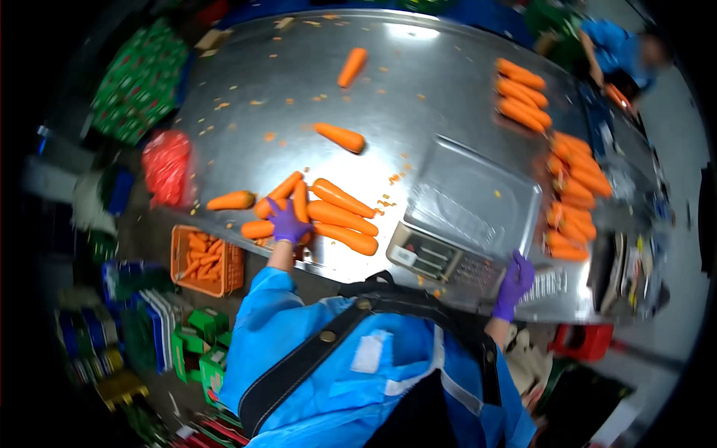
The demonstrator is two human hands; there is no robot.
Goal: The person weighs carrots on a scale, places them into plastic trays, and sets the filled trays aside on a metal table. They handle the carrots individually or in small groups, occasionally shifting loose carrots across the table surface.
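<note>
My left hand (287,222), in a purple glove, lies over a loose group of carrots at the near edge of the metal table, fingers spread and touching them. Just right of it, a large carrot (342,216) lies between two others, side by side. My right hand (515,284), gloved too, is at the near right corner of a weighing scale (426,252). Its fingers are curled together; whatever is in them, if anything, is too small to make out. The scale carries a shallow metal tray (478,179) with no carrots on it.
Two single carrots lie farther back on the metal table (246,82), among orange scraps. Bundled carrots (523,95) line the right side. A red plastic bag (167,166) hangs at the left edge, above an orange crate (233,278) of carrots. Another person (616,48) is at far right.
</note>
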